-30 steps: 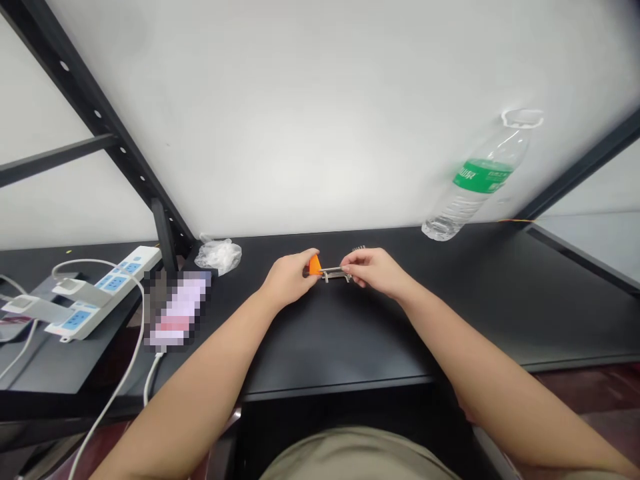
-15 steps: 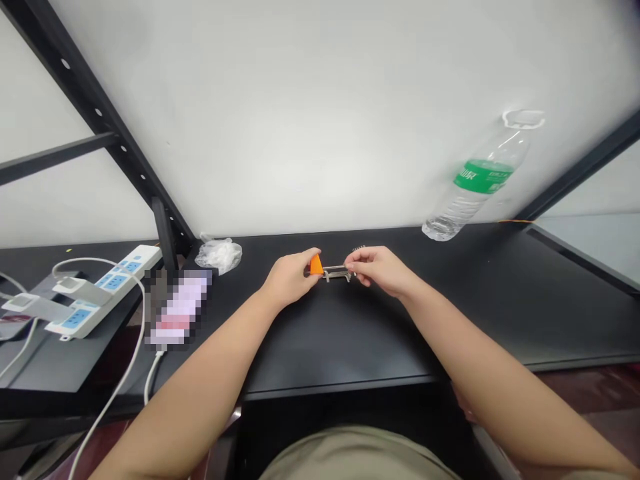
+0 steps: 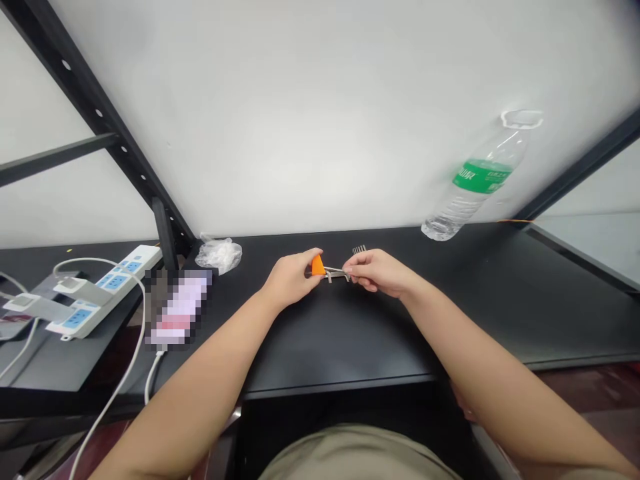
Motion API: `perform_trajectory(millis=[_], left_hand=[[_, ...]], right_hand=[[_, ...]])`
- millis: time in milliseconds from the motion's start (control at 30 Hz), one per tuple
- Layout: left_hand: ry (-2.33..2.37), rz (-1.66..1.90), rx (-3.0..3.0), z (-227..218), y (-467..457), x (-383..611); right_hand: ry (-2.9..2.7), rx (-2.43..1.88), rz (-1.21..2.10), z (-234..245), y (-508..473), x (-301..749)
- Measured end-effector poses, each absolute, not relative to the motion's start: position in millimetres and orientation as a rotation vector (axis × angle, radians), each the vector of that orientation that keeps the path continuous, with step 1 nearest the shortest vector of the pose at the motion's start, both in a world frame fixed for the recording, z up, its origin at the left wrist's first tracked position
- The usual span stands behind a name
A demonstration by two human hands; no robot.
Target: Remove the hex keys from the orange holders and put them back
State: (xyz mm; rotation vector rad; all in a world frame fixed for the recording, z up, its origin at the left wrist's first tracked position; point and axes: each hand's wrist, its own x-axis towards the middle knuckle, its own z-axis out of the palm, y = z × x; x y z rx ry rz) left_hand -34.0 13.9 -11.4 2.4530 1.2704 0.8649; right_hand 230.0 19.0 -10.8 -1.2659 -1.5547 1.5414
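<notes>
My left hand is closed around the orange end of a small tool, over the middle of the black table. My right hand pinches the tool's thin metal part from the other side. The metal part spans the short gap between both hands. A small dark comb-like piece lies on the table just behind my right hand.
A clear water bottle with a green label stands at the back right against the white wall. A crumpled plastic bag lies back left, a phone on a cable beside it, and a white power strip further left.
My right hand has shifted slightly, and the metal part now looks a little tilted. The comb-like piece behind it shows more clearly. My left hand has barely moved.
</notes>
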Motion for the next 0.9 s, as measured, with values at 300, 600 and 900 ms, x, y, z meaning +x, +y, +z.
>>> perform_trajectory(millis=[300, 600, 900], left_hand=[[1.194, 0.694, 2.56, -12, 9, -28], [1.408, 0.813, 2.458, -15, 12, -25], [1.365, 0.86, 2.465, -15, 15, -34]], right_hand=[[-1.506, -1.286, 1.616, -11, 18, 223], [-1.24, -1.16, 1.487, -18, 10, 190], [-1.92, -1.291, 0.967, -15, 4, 194]])
